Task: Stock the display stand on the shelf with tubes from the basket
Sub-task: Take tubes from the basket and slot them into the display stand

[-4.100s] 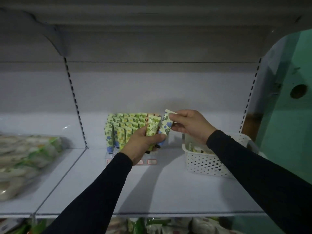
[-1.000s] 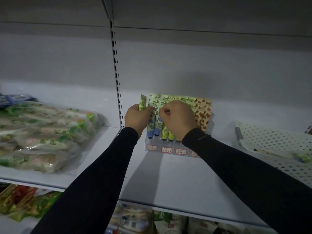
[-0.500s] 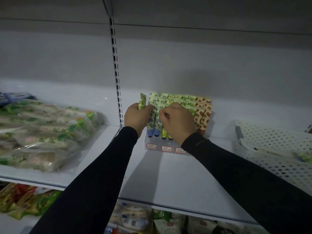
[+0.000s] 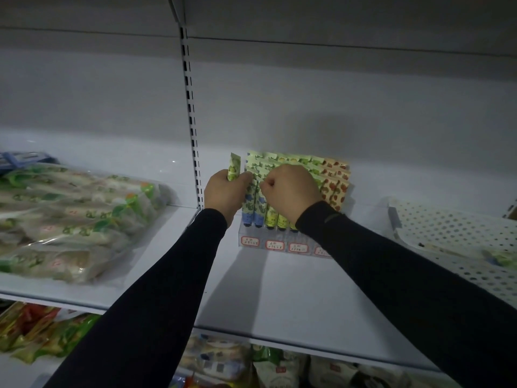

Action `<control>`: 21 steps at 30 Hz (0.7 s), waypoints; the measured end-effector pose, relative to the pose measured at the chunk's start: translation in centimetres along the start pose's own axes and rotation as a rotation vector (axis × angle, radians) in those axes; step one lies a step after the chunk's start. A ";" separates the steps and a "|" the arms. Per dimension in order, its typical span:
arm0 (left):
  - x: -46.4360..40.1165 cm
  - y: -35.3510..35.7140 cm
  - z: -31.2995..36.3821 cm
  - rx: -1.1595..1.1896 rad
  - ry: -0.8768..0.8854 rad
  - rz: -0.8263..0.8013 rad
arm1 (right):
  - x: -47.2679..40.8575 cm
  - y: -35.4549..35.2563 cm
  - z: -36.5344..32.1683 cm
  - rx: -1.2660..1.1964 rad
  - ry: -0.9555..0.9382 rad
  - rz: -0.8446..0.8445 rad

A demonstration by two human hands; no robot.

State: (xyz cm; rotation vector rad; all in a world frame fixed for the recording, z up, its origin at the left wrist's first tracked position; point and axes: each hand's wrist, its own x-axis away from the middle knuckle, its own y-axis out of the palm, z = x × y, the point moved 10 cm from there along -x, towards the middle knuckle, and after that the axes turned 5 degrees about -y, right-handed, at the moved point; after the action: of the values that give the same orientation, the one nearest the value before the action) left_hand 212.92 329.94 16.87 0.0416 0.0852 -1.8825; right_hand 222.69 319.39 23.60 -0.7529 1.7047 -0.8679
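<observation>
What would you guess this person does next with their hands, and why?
Probably push down the tube that the right hand is pinching until it sits in the stand. That hand is curled over the front rows, seemingly seating one. The left hand holds a spare tube upright beside the stand, likely next to go in.

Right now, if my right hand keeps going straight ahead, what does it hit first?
Probably the upright tubes in the display stand: your right hand is already at their front rows, though the exact gap is unclear.
</observation>
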 end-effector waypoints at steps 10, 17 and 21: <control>0.0 0.0 -0.1 0.008 -0.007 -0.010 | -2.1 -0.6 -0.8 0.056 -0.049 -0.142; -0.1 0.0 -0.1 0.009 -0.008 -0.007 | -2.2 -0.3 -0.4 0.063 -0.037 -0.113; -0.3 0.1 -0.2 -0.010 -0.004 0.000 | -2.2 0.0 0.1 0.018 -0.002 -0.135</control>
State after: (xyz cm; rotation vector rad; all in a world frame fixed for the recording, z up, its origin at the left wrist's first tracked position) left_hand 213.09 330.22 16.72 0.0305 0.0921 -1.8822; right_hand 223.41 321.20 24.69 -0.8636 1.6563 -0.9733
